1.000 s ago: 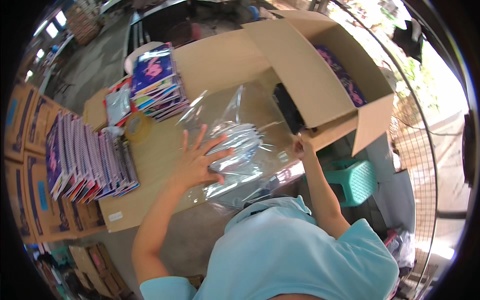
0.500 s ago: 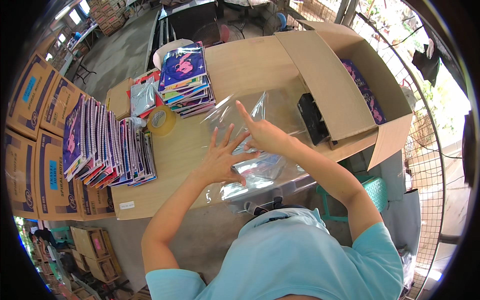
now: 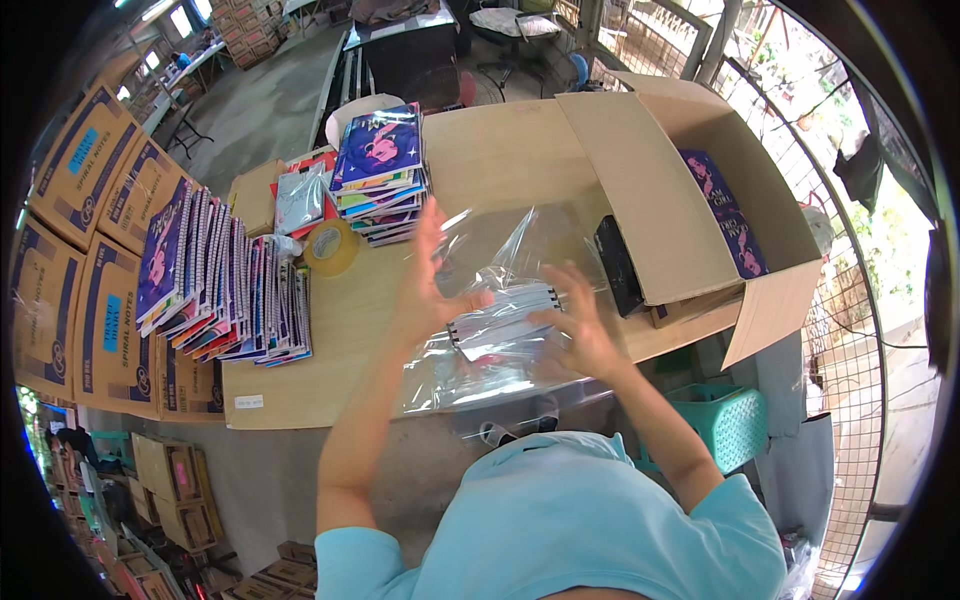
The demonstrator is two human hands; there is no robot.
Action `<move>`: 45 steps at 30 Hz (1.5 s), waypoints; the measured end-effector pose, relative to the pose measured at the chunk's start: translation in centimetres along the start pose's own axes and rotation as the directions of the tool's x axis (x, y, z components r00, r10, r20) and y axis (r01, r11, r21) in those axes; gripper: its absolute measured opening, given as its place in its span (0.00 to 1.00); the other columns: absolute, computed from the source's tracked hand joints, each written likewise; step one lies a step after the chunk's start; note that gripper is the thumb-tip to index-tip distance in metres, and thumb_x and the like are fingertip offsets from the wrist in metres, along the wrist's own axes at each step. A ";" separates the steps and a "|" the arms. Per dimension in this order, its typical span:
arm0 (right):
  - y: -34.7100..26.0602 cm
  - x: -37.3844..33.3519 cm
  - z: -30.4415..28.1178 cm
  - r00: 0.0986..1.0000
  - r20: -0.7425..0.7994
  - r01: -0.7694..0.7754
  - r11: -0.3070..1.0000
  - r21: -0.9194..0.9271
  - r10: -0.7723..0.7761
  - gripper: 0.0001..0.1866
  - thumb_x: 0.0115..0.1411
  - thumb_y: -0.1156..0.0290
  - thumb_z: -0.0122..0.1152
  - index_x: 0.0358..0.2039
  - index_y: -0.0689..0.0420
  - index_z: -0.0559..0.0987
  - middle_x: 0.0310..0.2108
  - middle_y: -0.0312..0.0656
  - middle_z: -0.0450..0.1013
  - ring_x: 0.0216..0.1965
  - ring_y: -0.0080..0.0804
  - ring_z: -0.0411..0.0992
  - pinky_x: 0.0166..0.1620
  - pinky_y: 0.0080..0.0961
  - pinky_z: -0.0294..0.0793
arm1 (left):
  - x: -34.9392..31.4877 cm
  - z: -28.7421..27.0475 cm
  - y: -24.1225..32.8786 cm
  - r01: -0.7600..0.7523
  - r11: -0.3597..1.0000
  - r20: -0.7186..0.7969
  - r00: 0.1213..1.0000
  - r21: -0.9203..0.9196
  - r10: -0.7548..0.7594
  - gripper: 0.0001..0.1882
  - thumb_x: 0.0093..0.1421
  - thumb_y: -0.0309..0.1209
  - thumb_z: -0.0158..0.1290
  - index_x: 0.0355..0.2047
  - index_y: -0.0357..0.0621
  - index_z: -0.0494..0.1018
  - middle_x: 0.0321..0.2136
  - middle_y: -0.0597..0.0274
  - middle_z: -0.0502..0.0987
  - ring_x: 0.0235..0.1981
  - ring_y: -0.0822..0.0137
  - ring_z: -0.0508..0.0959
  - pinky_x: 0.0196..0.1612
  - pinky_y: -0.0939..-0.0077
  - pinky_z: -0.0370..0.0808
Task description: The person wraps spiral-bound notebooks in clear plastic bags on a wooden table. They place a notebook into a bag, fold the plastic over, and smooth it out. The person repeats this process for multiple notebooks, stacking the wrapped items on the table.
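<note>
A sheet of clear plastic film [image 3: 440,390] lies wrinkled on the table in front of me. On or under it, a small stack of white pages with black spiral binding at its ends [image 3: 500,318] sits between my hands. My left hand [image 3: 428,290] is at the stack's left side, fingers stretched upward and thumb reaching toward it. At the right side my right hand [image 3: 585,325] is open, its spread fingers smeared by motion near the stack's edge. Whether either hand touches the film cannot be made out.
Spiral notebooks [image 3: 225,285] lean in a row at left, beside stacked cartons [image 3: 75,290]. A tape roll [image 3: 332,248] and a notebook pile [image 3: 380,150] stand behind. An open carton [image 3: 650,190] with purple notebooks and a black object [image 3: 618,265] are right; a green stool [image 3: 735,425] stands below.
My hands have moved apart from their overlap above the film. The right has shifted lower and right, its pointing finger now spread with the others. The white-paged stack between them now shows clearly.
</note>
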State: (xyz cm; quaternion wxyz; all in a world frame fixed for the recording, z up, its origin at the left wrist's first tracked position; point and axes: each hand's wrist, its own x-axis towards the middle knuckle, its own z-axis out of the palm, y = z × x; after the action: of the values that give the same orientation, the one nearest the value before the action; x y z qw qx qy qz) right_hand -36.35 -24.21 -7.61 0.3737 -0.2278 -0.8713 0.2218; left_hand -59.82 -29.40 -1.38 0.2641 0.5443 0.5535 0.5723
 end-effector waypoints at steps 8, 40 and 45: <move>0.5 0.6 -3.1 0.981 -0.131 -0.067 0.888 0.455 0.141 0.32 0.38 0.59 0.79 0.44 0.57 0.77 0.62 0.51 0.56 0.64 0.50 0.55 0.62 0.49 0.59 | 2.2 -1.3 7.2 -0.113 0.946 -0.235 0.971 -0.302 0.041 0.25 0.58 0.23 0.56 0.56 0.44 0.67 0.33 0.64 0.77 0.32 0.72 0.79 0.40 0.74 0.77; 8.7 4.3 3.8 0.650 0.596 -0.750 0.268 0.605 0.472 0.18 0.36 0.84 0.70 0.33 0.61 0.81 0.49 0.40 0.66 0.41 0.26 0.70 0.42 0.23 0.72 | -7.2 4.5 -9.7 0.347 0.810 -0.197 0.854 -0.473 -0.481 0.09 0.43 0.18 0.63 0.27 0.37 0.77 0.34 0.60 0.78 0.37 0.67 0.77 0.42 0.76 0.73; 9.3 3.8 3.7 0.768 0.501 -0.639 0.436 0.633 0.398 0.29 0.39 0.83 0.65 0.47 0.54 0.80 0.58 0.46 0.62 0.52 0.35 0.66 0.48 0.28 0.71 | -7.2 5.3 -9.1 0.226 0.950 -0.226 0.935 -0.215 -0.273 0.08 0.44 0.13 0.58 0.26 0.37 0.79 0.34 0.56 0.81 0.38 0.67 0.78 0.51 0.70 0.72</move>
State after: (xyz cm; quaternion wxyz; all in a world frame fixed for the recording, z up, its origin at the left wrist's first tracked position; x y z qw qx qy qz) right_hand -39.31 -15.47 -12.96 0.2197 -0.2688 -0.6141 0.7087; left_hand -55.80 -31.85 -13.21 0.3118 0.3649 0.5916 0.6478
